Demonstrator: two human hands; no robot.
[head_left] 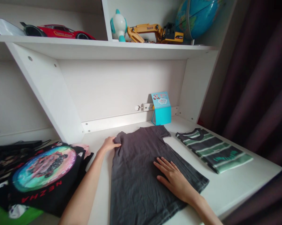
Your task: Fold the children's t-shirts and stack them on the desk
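A dark grey T-shirt (pixel 136 168) lies folded lengthwise on the white desk (pixel 244 181), collar end toward the back wall. My right hand (pixel 172 176) rests flat on the shirt's middle with fingers stretched out. My left hand (pixel 109 144) lies at the shirt's far left corner by the sleeve fold, fingers touching the cloth edge; whether they pinch it I cannot make out.
A folded green-and-black striped shirt (pixel 213 150) lies to the right. A black shirt with a round colourful print (pixel 43 175) tops a pile at left. A blue desk calendar (pixel 161 109) stands at the back. Above, a shelf holds a red toy car (pixel 58 31), a yellow excavator (pixel 155 32) and a globe (pixel 197 17).
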